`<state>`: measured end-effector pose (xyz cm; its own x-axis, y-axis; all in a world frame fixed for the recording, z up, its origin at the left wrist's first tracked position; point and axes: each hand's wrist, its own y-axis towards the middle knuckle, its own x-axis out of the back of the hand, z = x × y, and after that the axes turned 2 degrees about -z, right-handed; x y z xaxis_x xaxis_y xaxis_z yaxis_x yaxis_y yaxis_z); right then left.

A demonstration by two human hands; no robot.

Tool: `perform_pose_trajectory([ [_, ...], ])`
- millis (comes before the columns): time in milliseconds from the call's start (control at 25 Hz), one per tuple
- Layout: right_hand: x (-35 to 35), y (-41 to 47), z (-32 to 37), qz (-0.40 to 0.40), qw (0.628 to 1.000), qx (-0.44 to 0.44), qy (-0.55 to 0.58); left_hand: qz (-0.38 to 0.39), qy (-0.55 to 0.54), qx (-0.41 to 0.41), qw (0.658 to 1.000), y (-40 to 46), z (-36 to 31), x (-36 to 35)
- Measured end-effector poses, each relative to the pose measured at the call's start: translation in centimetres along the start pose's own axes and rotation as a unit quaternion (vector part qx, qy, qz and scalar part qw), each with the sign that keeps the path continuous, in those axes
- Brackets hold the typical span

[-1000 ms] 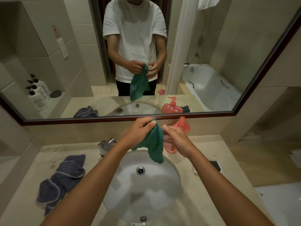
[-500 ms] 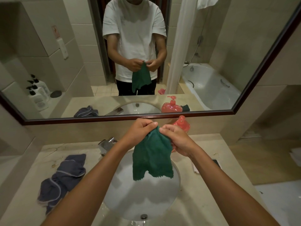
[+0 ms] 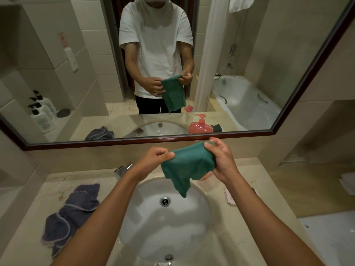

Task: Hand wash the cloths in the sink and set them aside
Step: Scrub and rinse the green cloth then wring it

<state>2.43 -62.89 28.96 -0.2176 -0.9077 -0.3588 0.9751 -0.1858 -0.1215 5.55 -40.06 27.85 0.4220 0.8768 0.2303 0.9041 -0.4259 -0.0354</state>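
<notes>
Green cloth (image 3: 187, 166) stretched above sink (image 3: 199, 223), top edge pinched by left hand (image 3: 153, 160), right hand (image 3: 222, 160), basin empty below

A big mirror (image 3: 249, 54) hangs on the wall. In it you can see a white bathtub (image 3: 247, 104) and a pink soap bottle (image 3: 200, 126). A shiny tap (image 3: 123, 169) sits on the counter (image 3: 230, 237).

One head view — close above the sink (image 3: 134, 217), facing the mirror (image 3: 249, 54).
</notes>
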Motion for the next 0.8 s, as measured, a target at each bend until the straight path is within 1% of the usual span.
perform_pose_trajectory([
  [160, 1.1, 0.6, -0.1, 0.023, 1.0, -0.013, -0.013, -0.017, -0.064, -0.028, 0.997, 0.2, 0.9, 0.5],
  [280, 1.8, 1.0, 0.0, 0.074, 0.994, -0.053, -0.064, -0.034, -0.092, -0.032, 0.995, 0.5, 1.1, 0.9],
  [400, 2.4, 1.2, 0.0, 0.113, 0.967, -0.104, -0.204, -0.05, -0.028, -0.048, 0.997, 0.9, 0.8, 1.5],
  [480, 2.7, 1.1, -0.1, 0.125, 0.944, -0.116, -0.283, -0.047, 0.023, -0.056, 0.997, 1.0, 0.5, 2.0],
  [520, 2.7, 1.1, -0.1, 0.127, 0.943, -0.117, -0.283, -0.054, 0.046, -0.054, 0.996, 1.1, 0.5, 2.3],
  [560, 2.7, 1.1, 0.0, 0.127, 0.952, -0.117, -0.254, -0.066, 0.065, -0.05, 0.994, 1.2, 0.5, 2.6],
  [680, 2.6, 0.9, 0.4, 0.098, 0.984, -0.112, -0.094, -0.077, 0.104, -0.029, 0.991, 1.3, 0.7, 3.4],
  [720, 2.6, 0.9, 0.6, 0.085, 0.989, -0.103, -0.067, -0.07, 0.099, -0.019, 0.992, 1.2, 0.8, 3.4],
  [800, 2.5, 1.0, 0.8, 0.062, 0.994, -0.076, -0.047, -0.065, 0.052, -0.004, 0.997, 0.9, 1.1, 3.2],
])
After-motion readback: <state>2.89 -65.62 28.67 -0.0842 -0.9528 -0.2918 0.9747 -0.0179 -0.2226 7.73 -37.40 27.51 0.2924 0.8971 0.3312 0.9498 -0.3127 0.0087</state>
